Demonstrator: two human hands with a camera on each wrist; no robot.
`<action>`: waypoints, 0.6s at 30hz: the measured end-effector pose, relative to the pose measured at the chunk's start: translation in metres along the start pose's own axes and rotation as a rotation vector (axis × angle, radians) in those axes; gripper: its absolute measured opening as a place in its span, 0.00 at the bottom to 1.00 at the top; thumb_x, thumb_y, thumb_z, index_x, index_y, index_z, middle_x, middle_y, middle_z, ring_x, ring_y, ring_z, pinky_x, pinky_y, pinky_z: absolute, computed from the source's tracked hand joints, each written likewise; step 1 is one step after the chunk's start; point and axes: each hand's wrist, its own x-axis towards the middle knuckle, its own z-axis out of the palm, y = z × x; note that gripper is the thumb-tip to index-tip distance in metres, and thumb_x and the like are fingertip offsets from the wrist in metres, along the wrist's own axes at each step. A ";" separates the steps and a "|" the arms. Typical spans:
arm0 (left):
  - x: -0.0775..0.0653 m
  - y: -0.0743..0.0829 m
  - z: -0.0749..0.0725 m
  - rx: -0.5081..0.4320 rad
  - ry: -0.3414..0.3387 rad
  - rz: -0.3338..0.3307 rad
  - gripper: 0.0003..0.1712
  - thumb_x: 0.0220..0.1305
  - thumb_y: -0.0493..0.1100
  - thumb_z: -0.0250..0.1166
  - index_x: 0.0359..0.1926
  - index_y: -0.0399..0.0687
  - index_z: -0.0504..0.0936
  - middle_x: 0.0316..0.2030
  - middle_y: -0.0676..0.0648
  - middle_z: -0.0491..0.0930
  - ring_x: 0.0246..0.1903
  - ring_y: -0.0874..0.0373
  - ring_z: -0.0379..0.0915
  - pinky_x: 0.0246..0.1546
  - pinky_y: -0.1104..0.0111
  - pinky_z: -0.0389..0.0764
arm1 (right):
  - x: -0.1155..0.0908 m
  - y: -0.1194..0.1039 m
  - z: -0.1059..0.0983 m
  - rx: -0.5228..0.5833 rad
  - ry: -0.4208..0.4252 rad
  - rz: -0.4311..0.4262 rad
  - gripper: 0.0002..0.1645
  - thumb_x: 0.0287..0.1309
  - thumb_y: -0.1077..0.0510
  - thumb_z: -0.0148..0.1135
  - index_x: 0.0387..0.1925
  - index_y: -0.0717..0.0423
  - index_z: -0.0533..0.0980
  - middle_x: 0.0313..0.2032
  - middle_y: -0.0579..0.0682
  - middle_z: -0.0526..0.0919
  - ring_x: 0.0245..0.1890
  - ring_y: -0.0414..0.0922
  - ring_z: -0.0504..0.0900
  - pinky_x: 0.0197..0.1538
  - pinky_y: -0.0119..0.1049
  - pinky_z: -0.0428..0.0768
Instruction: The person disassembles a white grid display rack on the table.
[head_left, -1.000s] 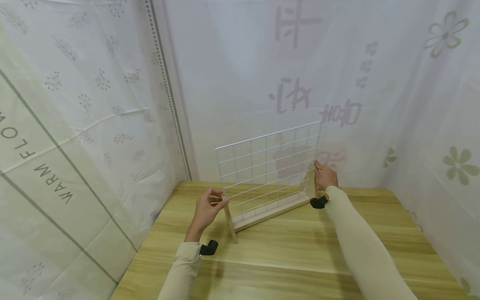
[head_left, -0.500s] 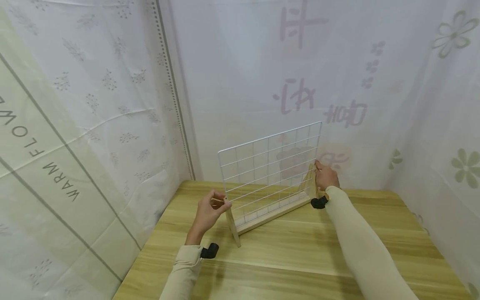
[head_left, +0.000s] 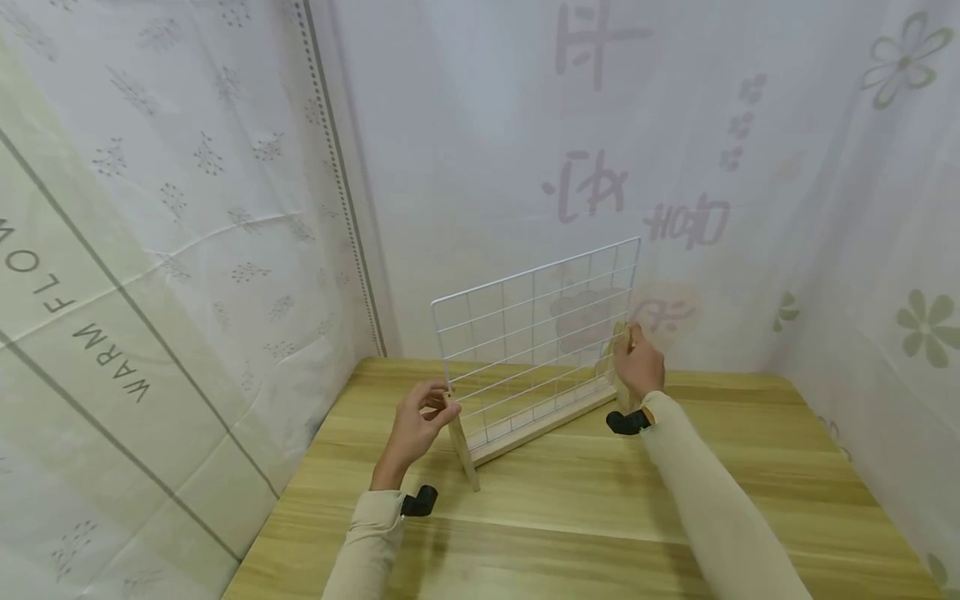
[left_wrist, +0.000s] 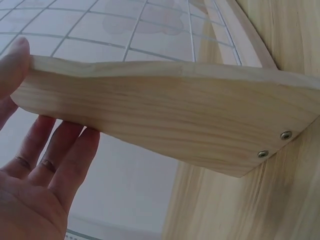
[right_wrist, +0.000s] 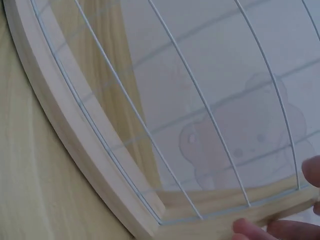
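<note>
A wooden stand with a white wire grid stands upright on the table, turned at an angle. Near its top, my left hand holds the left wooden side panel, thumb on the front edge and fingers at the back edge. Two metal screws show low on that panel. At the far end my right hand pinches the right side panel; its thumb and fingertips lie on either side of the wood in the right wrist view. The grid's lower edge sits along the base.
The wooden-topped table spreads out around the stand. Printed white curtains hang behind and on both sides, close to the table's back edge. A black wrist camera is strapped to the left wrist, another to the right.
My right hand has shifted slightly left and towards me on the right panel. The left hand keeps its hold, and the stand has hardly moved.
</note>
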 end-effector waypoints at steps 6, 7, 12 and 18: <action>-0.002 0.005 0.002 -0.036 0.025 -0.016 0.16 0.65 0.35 0.68 0.52 0.38 0.77 0.45 0.35 0.77 0.46 0.44 0.76 0.53 0.50 0.84 | -0.017 -0.004 0.023 0.206 0.118 0.075 0.29 0.72 0.54 0.53 0.68 0.66 0.67 0.53 0.69 0.83 0.51 0.66 0.83 0.56 0.60 0.80; -0.002 0.004 0.003 -0.038 0.031 -0.015 0.16 0.65 0.35 0.68 0.52 0.38 0.77 0.45 0.35 0.76 0.46 0.44 0.76 0.53 0.50 0.84 | -0.019 -0.005 0.026 0.231 0.124 0.069 0.29 0.71 0.55 0.56 0.66 0.67 0.69 0.54 0.68 0.83 0.53 0.65 0.82 0.57 0.60 0.80; -0.004 0.001 0.008 -0.044 0.043 -0.022 0.17 0.66 0.35 0.67 0.53 0.36 0.75 0.47 0.34 0.75 0.46 0.46 0.75 0.54 0.50 0.82 | -0.029 -0.008 0.039 0.301 0.121 0.034 0.28 0.68 0.56 0.61 0.64 0.65 0.71 0.55 0.68 0.82 0.53 0.63 0.84 0.54 0.57 0.82; -0.005 -0.002 0.013 -0.059 0.066 -0.023 0.17 0.67 0.35 0.66 0.54 0.34 0.75 0.47 0.33 0.73 0.47 0.44 0.74 0.57 0.44 0.80 | -0.039 -0.017 0.051 0.349 0.097 0.014 0.31 0.64 0.53 0.67 0.63 0.64 0.72 0.57 0.66 0.81 0.56 0.62 0.82 0.58 0.56 0.80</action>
